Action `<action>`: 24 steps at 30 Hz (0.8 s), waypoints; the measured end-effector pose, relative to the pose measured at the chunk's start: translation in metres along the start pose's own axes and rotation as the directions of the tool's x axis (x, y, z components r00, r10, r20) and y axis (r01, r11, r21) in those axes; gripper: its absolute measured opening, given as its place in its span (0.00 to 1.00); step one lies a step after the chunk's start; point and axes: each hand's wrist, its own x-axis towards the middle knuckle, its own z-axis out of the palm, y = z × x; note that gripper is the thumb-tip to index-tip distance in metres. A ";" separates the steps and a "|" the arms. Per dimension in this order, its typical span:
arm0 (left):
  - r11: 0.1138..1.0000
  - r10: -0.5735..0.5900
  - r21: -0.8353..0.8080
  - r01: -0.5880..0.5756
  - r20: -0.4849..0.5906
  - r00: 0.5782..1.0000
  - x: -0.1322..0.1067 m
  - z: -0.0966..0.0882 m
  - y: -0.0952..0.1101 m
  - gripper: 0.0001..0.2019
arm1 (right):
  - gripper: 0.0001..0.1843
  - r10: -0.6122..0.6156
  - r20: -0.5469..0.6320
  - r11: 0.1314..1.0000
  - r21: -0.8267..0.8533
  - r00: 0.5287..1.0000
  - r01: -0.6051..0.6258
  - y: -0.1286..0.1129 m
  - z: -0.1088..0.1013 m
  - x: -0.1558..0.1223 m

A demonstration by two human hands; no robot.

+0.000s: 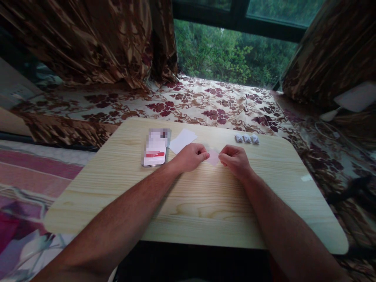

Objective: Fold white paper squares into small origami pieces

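I see pale pink paper [213, 157], thin, matt, between fingertips of both hands. Table [205, 203] under fingers: light wood grain, smooth, slight sheen. White paper sheet [182, 140] beyond left fingers, matt. Phone [155, 152] beside it, glossy.

On the table [205, 196], a phone [155, 150] lies left of a paper sheet [182, 140] — three folded paper pieces [247, 138] sit far right.

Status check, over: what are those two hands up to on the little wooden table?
Left hand and right hand both pinching a small pink paper on the table. Three folded white pieces, a white sheet and a phone lie apart, nothing in between.
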 end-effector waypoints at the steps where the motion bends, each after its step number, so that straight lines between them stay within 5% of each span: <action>1: 1.000 -0.002 0.010 0.002 0.000 1.000 0.000 0.000 0.000 0.12 | 0.06 -0.001 0.000 1.000 -0.001 1.000 0.001 0.000 0.000 0.000; 16: 0.999 0.014 -0.030 -0.014 -0.011 1.000 0.001 -0.001 -0.004 0.12 | 0.07 -0.006 -0.015 1.000 0.016 1.000 0.006 0.004 -0.002 0.001; 24: 0.983 -0.014 -0.183 0.012 -0.010 1.000 0.000 0.000 -0.001 0.15 | 0.07 -0.019 -0.036 0.999 0.047 0.999 0.021 0.004 -0.004 0.001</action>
